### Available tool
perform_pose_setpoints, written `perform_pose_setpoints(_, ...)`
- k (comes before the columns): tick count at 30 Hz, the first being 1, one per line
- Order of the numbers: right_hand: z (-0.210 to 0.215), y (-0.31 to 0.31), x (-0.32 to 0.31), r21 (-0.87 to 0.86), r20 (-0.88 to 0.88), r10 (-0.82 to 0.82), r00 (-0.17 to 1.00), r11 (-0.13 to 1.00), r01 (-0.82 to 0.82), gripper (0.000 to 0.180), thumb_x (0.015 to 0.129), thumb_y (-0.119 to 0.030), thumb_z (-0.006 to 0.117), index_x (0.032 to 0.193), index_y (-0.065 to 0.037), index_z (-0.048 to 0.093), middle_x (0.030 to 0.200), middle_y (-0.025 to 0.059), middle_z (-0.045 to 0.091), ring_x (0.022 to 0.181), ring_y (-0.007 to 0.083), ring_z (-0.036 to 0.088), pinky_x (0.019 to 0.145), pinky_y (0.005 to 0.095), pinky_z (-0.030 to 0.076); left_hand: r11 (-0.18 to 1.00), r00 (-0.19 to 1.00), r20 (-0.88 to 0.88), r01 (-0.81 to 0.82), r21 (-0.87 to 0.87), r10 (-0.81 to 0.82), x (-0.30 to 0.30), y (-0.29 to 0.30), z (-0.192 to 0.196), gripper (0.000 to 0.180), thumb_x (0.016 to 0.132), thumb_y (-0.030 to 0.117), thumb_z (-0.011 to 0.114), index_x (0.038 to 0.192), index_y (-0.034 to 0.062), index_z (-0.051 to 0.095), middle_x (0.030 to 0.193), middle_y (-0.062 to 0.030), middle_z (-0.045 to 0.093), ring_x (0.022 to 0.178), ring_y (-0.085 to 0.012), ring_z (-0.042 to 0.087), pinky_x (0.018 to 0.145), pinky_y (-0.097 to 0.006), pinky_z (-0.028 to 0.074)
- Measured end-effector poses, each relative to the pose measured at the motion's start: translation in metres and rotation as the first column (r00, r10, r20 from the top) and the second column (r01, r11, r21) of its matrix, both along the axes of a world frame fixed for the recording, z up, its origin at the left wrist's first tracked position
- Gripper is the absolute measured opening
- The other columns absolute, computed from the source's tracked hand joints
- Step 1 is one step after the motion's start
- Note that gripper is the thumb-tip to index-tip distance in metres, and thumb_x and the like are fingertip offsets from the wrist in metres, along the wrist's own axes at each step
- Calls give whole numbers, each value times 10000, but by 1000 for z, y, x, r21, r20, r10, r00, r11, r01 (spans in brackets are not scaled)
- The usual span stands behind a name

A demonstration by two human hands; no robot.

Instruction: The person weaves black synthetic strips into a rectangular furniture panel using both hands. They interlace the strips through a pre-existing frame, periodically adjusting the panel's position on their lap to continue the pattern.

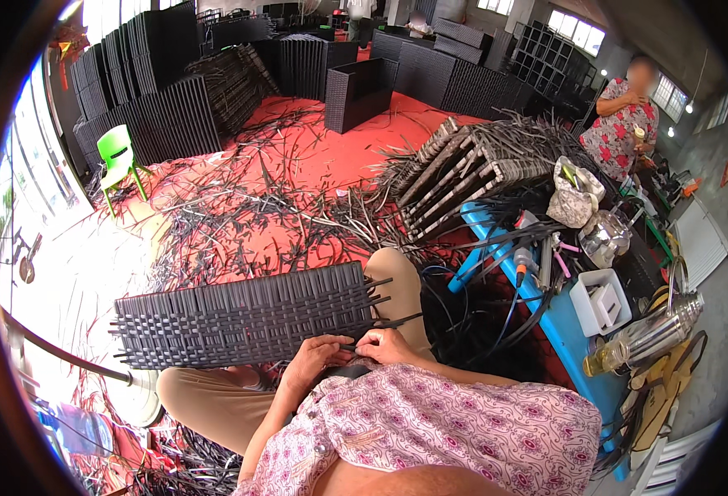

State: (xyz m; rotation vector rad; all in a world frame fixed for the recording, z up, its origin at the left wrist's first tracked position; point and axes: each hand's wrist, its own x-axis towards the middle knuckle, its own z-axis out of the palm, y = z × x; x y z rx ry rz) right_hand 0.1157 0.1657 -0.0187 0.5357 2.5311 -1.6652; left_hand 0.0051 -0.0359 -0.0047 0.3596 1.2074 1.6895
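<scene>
A long dark woven rattan panel (pixel 240 318) lies across my lap, with loose strip ends sticking out past its right end. At its lower right corner my left hand (pixel 318 358) is closed, the fingers bent along the near edge. Close beside it, my right hand (pixel 387 346) pinches a dark flat weaving strip (pixel 352 348) at that corner. The two hands almost touch. Their fingertips partly cover the strip, so how it runs into the weave is hidden.
To my right stands a blue bench (pixel 558 318) bearing a white plastic box (pixel 600 302), a glass jar (pixel 608 357) and tools. Woven frames (pixel 471 178) are stacked ahead. Cut strips litter the red floor (pixel 298 165). A green chair (pixel 117 157) stands far left; a person (pixel 624 124) stands far right.
</scene>
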Motion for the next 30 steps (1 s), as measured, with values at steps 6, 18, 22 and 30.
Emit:
perform_pose_setpoints(6,11,-3,1,1,-1,-16,1000,1000,17,192,853,-193,748,968,-40,759,889,77,754,805,151,691,744,313,531,991,943,-331,-42,-124,-2,2,11,-8,225,975,89,640,1130,-66,691,914,-99,732,797,-132,696,740,-270,579)
perform_pose_setpoints(18,8,-3,-3,123,-82,152,985,982,-141,263,885,-257,682,1081,-104,767,1031,123,736,996,263,691,884,359,522,984,902,-427,-128,-126,62,2,12,-14,189,951,22,633,1116,-34,707,856,-82,734,730,-120,696,671,-253,572)
perform_pose_setpoints(22,-1,4,-4,170,-103,193,976,970,-174,247,890,-253,669,1070,-119,771,1053,111,729,1018,280,677,887,366,523,981,856,-516,-132,-140,42,5,17,-2,194,924,8,630,1087,-37,725,853,-88,742,736,-105,692,681,-257,565)
perform_pose_setpoints(30,2,6,-5,178,-118,241,963,960,-218,239,929,-238,659,1073,-71,749,1031,115,737,981,252,696,858,354,527,972,772,-633,-183,-149,48,6,16,8,217,887,4,633,1079,-6,733,844,-105,746,729,-112,695,683,-274,560)
